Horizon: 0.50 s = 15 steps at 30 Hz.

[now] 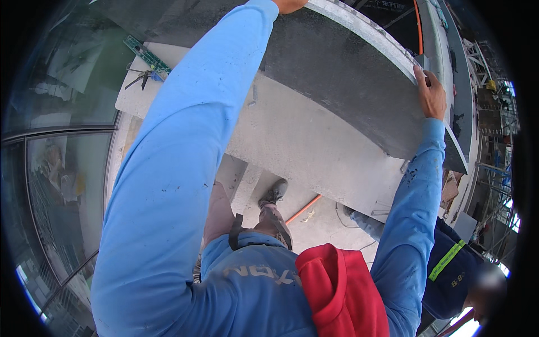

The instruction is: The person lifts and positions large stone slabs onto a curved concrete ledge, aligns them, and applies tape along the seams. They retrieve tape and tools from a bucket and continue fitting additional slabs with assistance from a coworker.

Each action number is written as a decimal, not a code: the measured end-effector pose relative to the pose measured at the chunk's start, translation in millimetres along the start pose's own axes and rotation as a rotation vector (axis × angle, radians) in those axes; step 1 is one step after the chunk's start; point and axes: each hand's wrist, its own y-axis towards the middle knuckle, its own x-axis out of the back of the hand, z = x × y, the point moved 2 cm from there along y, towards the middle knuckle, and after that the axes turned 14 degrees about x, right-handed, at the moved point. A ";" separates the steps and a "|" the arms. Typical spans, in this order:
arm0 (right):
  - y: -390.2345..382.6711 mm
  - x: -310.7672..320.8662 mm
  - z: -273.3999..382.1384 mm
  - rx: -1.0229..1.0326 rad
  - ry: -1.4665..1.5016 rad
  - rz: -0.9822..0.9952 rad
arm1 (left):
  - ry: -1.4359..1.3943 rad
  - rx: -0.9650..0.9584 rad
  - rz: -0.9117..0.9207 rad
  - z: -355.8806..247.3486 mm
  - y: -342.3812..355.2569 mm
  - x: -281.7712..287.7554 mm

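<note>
A large dark grey slab (337, 76) with a pale, rough edge stretches across the upper part of the head view. Around its upper right edge my right hand (432, 96) is closed, thumb and fingers bent over the rim. My left hand (289, 5) reaches to the slab's far side at the top of the picture. Only a small part of it shows, and its fingers are cut off by the frame. Below the slab lies a broad light grey board (303, 132).
Glass panes (70, 185) stand on the left. A green printed strip (147, 56) and a black clamp-like tool (145, 77) rest at the board's left end. Another person in a dark vest (449, 264) is close at lower right. Scaffolding (497, 168) rises beyond. An orange rod (303, 209) lies near my foot.
</note>
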 end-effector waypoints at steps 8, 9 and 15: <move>48.1 -56.8 153.4 0.201 -0.169 0.230 | -0.306 -0.490 0.762 66.4 36.8 16.8; 49.6 -56.3 151.3 0.185 -0.185 0.258 | -0.379 -0.631 0.715 88.2 42.6 16.7; 38.0 -41.9 153.7 0.092 -0.287 0.318 | -0.160 -0.747 0.987 81.0 70.7 18.6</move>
